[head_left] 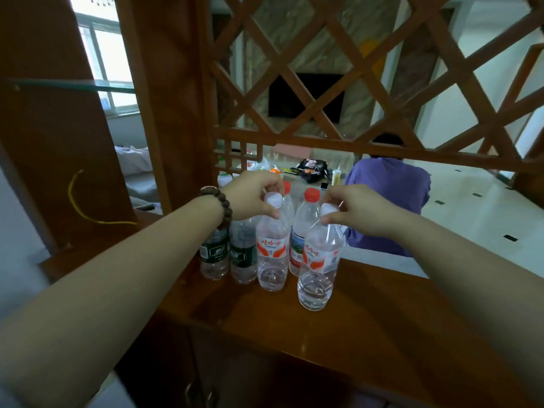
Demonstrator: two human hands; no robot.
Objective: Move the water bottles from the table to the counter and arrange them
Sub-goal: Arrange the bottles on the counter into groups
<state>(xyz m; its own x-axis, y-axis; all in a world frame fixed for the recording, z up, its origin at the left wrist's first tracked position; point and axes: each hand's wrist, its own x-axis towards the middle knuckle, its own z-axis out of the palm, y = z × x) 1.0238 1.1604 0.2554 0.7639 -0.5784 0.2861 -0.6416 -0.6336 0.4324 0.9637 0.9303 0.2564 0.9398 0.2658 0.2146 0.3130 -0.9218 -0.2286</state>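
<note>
Several water bottles stand on the brown wooden counter [368,313]. My left hand [253,198] grips the neck of a white-capped bottle with an orange label [272,254], which stands on the counter. My right hand [350,210] holds the neck of a second white-capped orange-label bottle [319,266], tilted slightly, its base at or just above the counter nearer to me. Behind them stand two green-label bottles [215,254] [243,257] and a red-capped bottle [303,228]; another red cap shows behind my left hand.
A wooden lattice screen [338,69] rises behind the counter, with a thick wooden post [164,98] at the left. Beyond it a person in a purple shirt [388,195] sits by a low table [294,169] with clutter. Cabinet doors [206,378] lie below the counter.
</note>
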